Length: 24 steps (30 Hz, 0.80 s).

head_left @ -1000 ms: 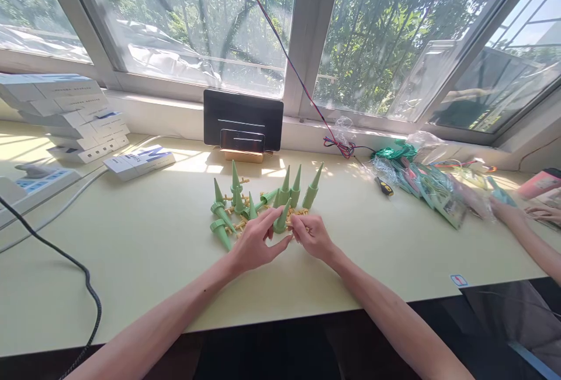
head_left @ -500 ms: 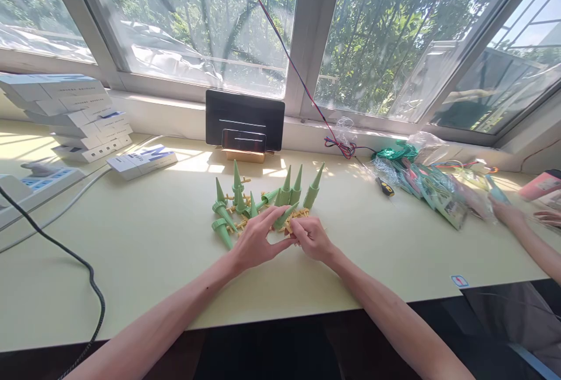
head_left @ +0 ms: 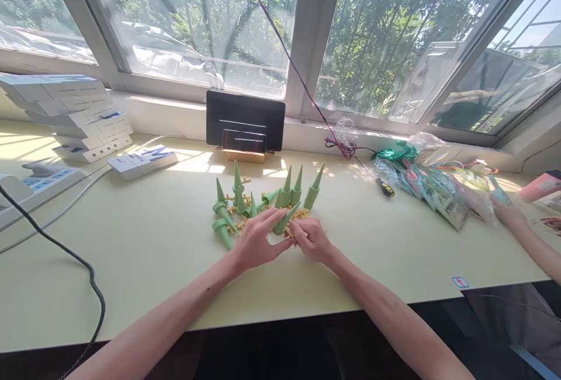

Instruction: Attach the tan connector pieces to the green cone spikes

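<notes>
My left hand is closed round a green plastic watering spike, whose pointed tip leans up and to the right. My right hand is closed in a pinch at the spike's lower end, on a small yellow valve piece mostly hidden by the fingers. Just behind my hands lies a pile of small yellow valve pieces. Several green spikes stand upright beyond it, among them a tall spike at the right. More spikes lie tilted to the left, such as a fallen spike.
A tablet and a phone stand in a holder by the window. White boxes are stacked at left, near a power strip. Bagged parts and a yellow-black tool lie at right, near another person's hand.
My hands stay almost in place. The held green spike has tilted slightly, showing a bit more of its base. The other person's hand at right has shifted a little.
</notes>
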{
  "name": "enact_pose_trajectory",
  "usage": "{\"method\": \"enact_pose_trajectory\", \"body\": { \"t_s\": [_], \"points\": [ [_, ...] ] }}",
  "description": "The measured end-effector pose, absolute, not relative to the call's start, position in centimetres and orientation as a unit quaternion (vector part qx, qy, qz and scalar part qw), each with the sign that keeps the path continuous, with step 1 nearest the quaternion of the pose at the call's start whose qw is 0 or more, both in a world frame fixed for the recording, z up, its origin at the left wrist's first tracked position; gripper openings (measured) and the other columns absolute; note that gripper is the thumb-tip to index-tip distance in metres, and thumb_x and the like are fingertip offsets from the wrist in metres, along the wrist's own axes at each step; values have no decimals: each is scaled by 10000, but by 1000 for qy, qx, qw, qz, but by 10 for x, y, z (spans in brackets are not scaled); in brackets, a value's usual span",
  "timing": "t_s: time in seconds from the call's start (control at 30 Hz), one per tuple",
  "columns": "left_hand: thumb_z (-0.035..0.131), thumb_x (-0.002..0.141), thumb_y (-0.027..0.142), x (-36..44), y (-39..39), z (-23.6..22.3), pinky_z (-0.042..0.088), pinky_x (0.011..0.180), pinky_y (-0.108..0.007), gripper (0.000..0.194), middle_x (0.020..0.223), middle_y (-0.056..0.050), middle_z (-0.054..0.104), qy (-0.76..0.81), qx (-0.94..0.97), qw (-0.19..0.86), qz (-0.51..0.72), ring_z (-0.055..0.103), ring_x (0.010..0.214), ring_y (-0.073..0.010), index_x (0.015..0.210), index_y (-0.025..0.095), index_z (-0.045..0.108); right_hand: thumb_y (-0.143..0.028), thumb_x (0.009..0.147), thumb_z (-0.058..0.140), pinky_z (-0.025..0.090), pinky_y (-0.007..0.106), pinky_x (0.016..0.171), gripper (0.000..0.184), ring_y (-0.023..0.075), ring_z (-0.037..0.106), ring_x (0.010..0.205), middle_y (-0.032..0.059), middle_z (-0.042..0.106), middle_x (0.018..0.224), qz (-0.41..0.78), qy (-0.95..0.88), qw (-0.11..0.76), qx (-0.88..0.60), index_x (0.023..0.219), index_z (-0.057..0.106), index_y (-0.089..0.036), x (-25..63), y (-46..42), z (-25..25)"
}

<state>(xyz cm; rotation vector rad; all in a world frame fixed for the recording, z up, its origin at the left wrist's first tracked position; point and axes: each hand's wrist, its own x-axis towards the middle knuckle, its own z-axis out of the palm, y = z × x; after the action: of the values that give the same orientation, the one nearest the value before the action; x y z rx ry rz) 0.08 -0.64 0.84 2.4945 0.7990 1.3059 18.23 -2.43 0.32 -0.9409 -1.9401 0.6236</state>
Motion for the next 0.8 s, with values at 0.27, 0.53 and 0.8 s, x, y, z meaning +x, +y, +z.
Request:
{"method": "enact_pose_trajectory", "body": {
  "t_s": [0.27,0.53,0.8],
  "points": [
    [728,794,298,1,-6,9,530,711,-297,373,1005,-74,649,292,835,77,460,634,865,-197,1132,206,599,-395,1017,350,339,278,520,535,123,415,470,-4,449,490,215,-783,425,-400,517,394,-207,182,-23,1],
    [647,834,244,3,-7,8,385,525,-222,216,854,1,538,304,844,105,430,441,579,-85,1010,196,532,-319,981,388,249,283,491,452,107,293,466,-36,308,499,181,-793,425,-398,562,258,-213,181,-21,-2],
    [617,850,212,4,-8,7,347,490,-204,170,815,26,477,292,843,129,432,376,532,-60,887,199,452,-250,941,431,246,271,492,419,99,278,481,-42,299,508,198,-784,431,-400,554,277,-207,181,-22,-1]
  ]
}}
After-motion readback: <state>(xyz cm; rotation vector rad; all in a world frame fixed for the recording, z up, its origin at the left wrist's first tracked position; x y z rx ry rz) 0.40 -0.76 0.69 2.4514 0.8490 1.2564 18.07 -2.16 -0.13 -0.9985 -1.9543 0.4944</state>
